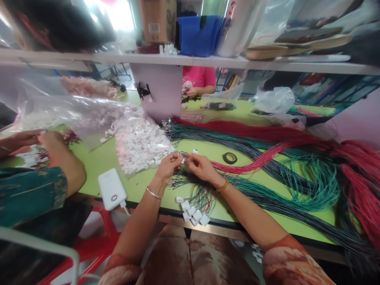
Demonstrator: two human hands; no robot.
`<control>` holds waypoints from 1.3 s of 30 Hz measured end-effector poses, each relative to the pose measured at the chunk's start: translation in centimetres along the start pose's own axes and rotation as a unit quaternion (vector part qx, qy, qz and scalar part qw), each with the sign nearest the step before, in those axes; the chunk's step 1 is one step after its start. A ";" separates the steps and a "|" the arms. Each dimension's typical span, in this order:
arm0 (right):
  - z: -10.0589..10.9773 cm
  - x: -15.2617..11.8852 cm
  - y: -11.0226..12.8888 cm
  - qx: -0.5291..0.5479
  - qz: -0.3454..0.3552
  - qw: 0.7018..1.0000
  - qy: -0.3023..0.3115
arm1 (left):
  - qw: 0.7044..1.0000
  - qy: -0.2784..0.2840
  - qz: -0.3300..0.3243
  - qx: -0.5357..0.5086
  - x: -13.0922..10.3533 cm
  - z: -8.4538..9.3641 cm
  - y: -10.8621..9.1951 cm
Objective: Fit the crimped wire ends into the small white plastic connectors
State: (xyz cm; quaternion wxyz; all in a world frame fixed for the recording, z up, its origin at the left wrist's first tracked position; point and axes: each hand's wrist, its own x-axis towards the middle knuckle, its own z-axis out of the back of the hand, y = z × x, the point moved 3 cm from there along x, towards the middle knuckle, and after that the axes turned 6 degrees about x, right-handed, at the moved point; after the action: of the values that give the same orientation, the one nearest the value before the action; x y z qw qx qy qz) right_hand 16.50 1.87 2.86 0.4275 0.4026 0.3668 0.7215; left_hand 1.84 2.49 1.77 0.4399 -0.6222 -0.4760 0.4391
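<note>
Over the green table, my left hand [169, 168] pinches a small white connector [183, 160], its fingers closed. Close beside it my right hand [202, 168] is closed in a pinch at the terminal ends of the wires; a thin wire seems to be between its fingertips, mostly hidden. A bundle of red wires [247, 168] runs rightward from behind that hand. Green and black wires [252, 194] lie below it. Near the table's front edge sit several white connectors [194, 213] with wires attached. A clear bag of white connectors [141, 144] lies to the left of my hands.
A black tape roll [229, 158] lies right of my hands. A white power bank [112, 189] with a cable is at the left edge. A co-worker's arm [67, 166] works at far left. A shelf [208, 62] crosses above, holding a blue bin [198, 35].
</note>
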 end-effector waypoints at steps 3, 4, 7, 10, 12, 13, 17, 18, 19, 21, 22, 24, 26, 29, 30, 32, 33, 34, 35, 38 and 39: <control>-0.1 0.0 -0.4 -0.005 -0.009 1.000 0.000 | 1.000 0.005 -0.005 0.028 -0.1 0.0 -0.1; -0.1 0.0 -0.6 -0.001 -0.014 1.000 0.007 | 0.999 0.009 -0.004 0.041 -0.1 0.0 -0.2; -0.2 0.1 -1.3 0.028 -0.046 0.997 0.061 | 0.996 0.012 0.009 0.092 -0.1 0.4 -0.3; -0.3 0.4 -1.7 -0.031 -0.054 0.993 0.101 | 0.989 0.027 0.031 0.145 -0.1 1.1 -0.4; -0.4 0.6 -1.7 -0.145 -0.041 0.982 0.110 | 0.983 0.051 0.042 0.170 -0.1 1.4 -0.3; -0.5 0.6 -1.6 -0.201 -0.039 0.972 0.116 | 0.981 0.062 0.045 0.179 -0.1 1.4 -0.2; -1.0 0.4 -1.5 -0.296 -0.035 0.946 0.129 | 0.977 0.081 0.046 0.192 -0.1 1.5 0.1; -0.9 0.4 -1.5 -0.282 -0.028 0.951 0.121 | 0.978 0.081 0.045 0.188 0.0 1.5 0.2; -0.7 0.3 -1.5 -0.254 -0.022 0.961 0.106 | 0.979 0.079 0.042 0.181 0.0 1.4 0.1; -0.2 0.4 -1.5 -0.162 -0.020 0.985 0.061 | 0.985 0.068 0.037 0.157 0.1 1.4 0.0; 0.1 0.5 -1.5 -0.107 -0.023 0.993 0.038 | 0.988 0.062 0.035 0.137 0.1 1.3 -0.1; 0.4 0.7 -1.4 -0.005 -0.031 0.999 0.004 | 0.995 0.054 0.029 0.084 0.2 1.0 -0.1; 0.6 0.9 -1.2 0.067 -0.034 0.997 -0.016 | 0.998 0.049 0.024 0.024 0.3 0.7 0.0; 0.6 1.0 -0.8 0.113 -0.041 0.992 -0.034 | 0.998 0.049 0.025 -0.044 0.4 0.2 0.4; 0.7 0.9 -0.8 0.115 -0.046 0.991 -0.040 | 0.997 0.050 0.028 -0.059 0.4 0.1 0.5; 0.8 0.8 -0.9 0.109 -0.055 0.991 -0.047 | 0.995 0.051 0.032 -0.082 0.5 0.1 0.7; 0.9 0.7 -0.9 0.102 -0.058 0.992 -0.045 | 0.994 0.051 0.034 -0.090 0.5 0.2 0.8; 1.0 0.6 -1.0 0.094 -0.060 0.993 -0.040 | 0.993 0.050 0.035 -0.098 0.6 0.2 0.8; 1.1 0.6 -1.0 0.085 -0.059 0.994 -0.035 | 0.993 0.049 0.035 -0.103 0.6 0.3 0.9; 1.2 0.5 -1.1 0.059 -0.056 0.996 -0.027 | 0.992 0.055 0.032 -0.110 0.6 0.4 0.8; 1.2 0.5 -1.1 0.055 -0.056 0.997 -0.028 | 0.992 0.058 0.029 -0.110 0.6 0.4 0.7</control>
State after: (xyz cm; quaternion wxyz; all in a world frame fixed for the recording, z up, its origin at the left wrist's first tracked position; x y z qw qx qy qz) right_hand 17.82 2.92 2.54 0.4546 0.4244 0.4155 0.6638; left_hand 1.72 2.98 0.89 0.3823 -0.7047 -0.4772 0.3598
